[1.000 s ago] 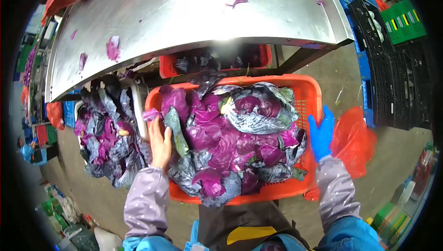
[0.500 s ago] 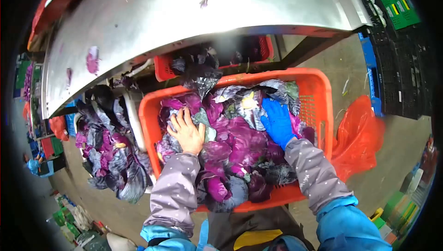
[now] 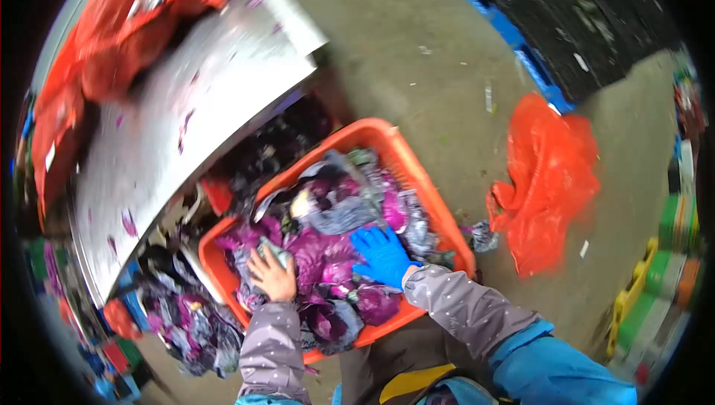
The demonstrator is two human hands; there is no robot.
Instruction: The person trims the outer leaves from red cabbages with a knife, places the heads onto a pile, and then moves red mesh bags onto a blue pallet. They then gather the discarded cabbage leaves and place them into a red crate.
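Purple cabbage leaves (image 3: 320,256) fill an orange-red plastic basket (image 3: 428,189) in front of me. My left hand (image 3: 273,275), bare, lies on the leaves near the basket's left side, its fingers spread. In a blue glove, my right hand (image 3: 383,257) rests on leaves towards the right side, fingers also apart. Neither hand has anything gripped in it. A leaf with a pale stem (image 3: 302,204) sits at the far side of the pile.
A metal table (image 3: 186,100) with leaf scraps and an orange-red sack (image 3: 160,21) stands at upper left. More leaves (image 3: 194,323) lie left of the basket. On the floor to the right is a red plastic bag (image 3: 547,182). A blue-edged black pallet (image 3: 551,25) is at upper right.
My view has turned towards the right, so the table and basket appear tilted. My right hand has shifted nearer along the leaves; both hands stay spread on the pile.
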